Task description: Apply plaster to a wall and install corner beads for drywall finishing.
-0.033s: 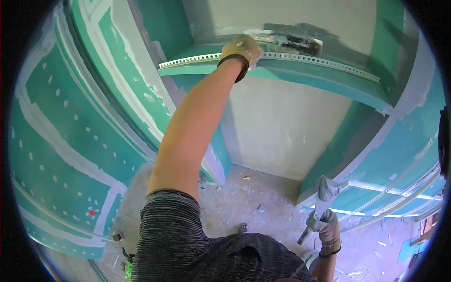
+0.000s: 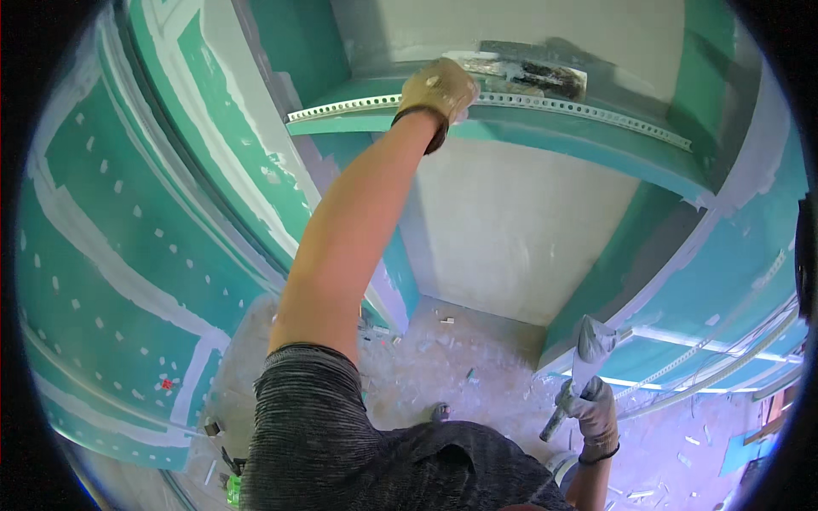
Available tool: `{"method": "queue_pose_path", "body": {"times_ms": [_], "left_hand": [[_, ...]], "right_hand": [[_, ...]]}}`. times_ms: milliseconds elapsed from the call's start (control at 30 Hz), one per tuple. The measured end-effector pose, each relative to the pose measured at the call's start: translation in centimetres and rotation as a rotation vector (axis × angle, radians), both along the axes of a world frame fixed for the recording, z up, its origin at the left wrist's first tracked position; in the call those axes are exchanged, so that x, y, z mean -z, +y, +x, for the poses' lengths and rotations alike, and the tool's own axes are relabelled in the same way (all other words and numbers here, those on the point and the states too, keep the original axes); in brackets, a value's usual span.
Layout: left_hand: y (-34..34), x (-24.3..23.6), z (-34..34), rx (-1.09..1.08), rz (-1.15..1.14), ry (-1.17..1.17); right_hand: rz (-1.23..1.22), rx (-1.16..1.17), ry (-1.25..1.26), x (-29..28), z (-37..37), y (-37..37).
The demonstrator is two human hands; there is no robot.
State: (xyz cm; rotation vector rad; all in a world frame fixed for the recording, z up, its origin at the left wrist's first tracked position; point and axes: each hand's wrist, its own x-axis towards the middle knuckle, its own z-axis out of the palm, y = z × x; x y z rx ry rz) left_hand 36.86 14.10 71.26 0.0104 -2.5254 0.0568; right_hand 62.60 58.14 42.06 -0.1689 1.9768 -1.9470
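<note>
My left hand (image 2: 439, 89), in a pale work glove with a dark cuff, reaches up to a green plasterboard shelf. Its fingers close over the front edge on a white perforated corner bead (image 2: 545, 105), which runs along that edge. Just right of this hand, a wide putty knife (image 2: 558, 81) smeared with dark and white compound lies on the shelf; whether the fingers touch it is hidden. Low at the right, my gloved right hand (image 2: 595, 415) is wrapped around the handle of a narrow putty knife (image 2: 586, 368). Grey joint compound (image 2: 595, 341) clings to its upturned blade.
The shelf (image 2: 596, 140) spans a recess with a pale back wall (image 2: 520, 230). Green plasterboard walls (image 2: 102, 281) with white filler seams flank it. Scraps litter the floor (image 2: 417, 366). Pale flexible tubing (image 2: 724, 383) runs at the right, and a bucket rim (image 2: 562, 468) shows near my right arm.
My left hand has shifted very slightly up along the shelf edge. The right hand and its putty knife stay nearly still.
</note>
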Motion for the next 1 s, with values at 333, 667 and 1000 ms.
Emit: {"method": "queue_pose_path", "body": {"times_ms": [333,667,1000], "left_hand": [[14.1,27.9,26.1,1.313,2.009,-0.671],[10.5,28.1,30.5,0.663,1.596,-0.787],[3.6,27.4,33.3,0.345,1.871,-0.327]], "right_hand": [[0.007,-0.024,0.233,-2.3,-0.3,-2.8],[-0.049,-0.325,0.333,-4.5,-0.5,-14.1],[0.799,-0.085,0.920,-11.7,-4.1,-16.6]]}}
